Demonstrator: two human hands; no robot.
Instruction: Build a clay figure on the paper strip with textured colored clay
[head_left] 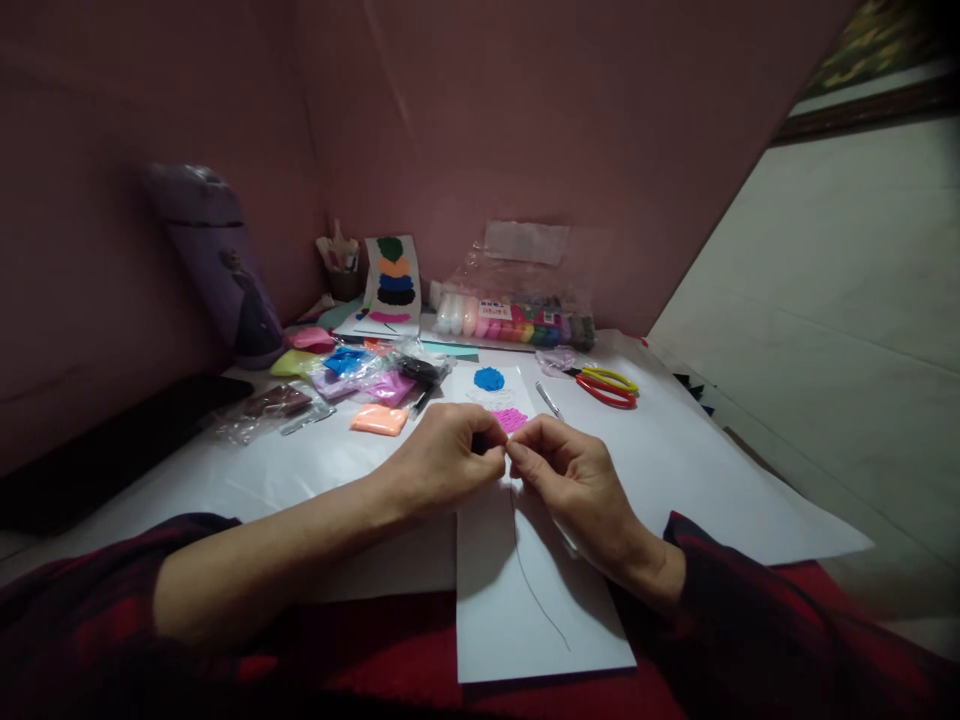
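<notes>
My left hand [448,455] and my right hand [581,482] meet fingertip to fingertip over a white paper strip [487,600]. Both are closed in a pinch, and whatever lies between the fingertips is too small to make out. A thin curved line [529,580] is drawn down the strip's near part. Just beyond my fingers, a textured pink patch [511,419] is on the paper, partly covered by my hands. Farther up the strip is a round, textured blue patch [489,379], with a pale area between the two.
Left of the strip lie an orange clay packet [380,419] and several coloured packets [345,361]. Scissors [606,386] and a small metal tool [548,399] lie right. Behind are a bag of coloured clay [517,320], a decorated card [393,285] and a purple container [225,270].
</notes>
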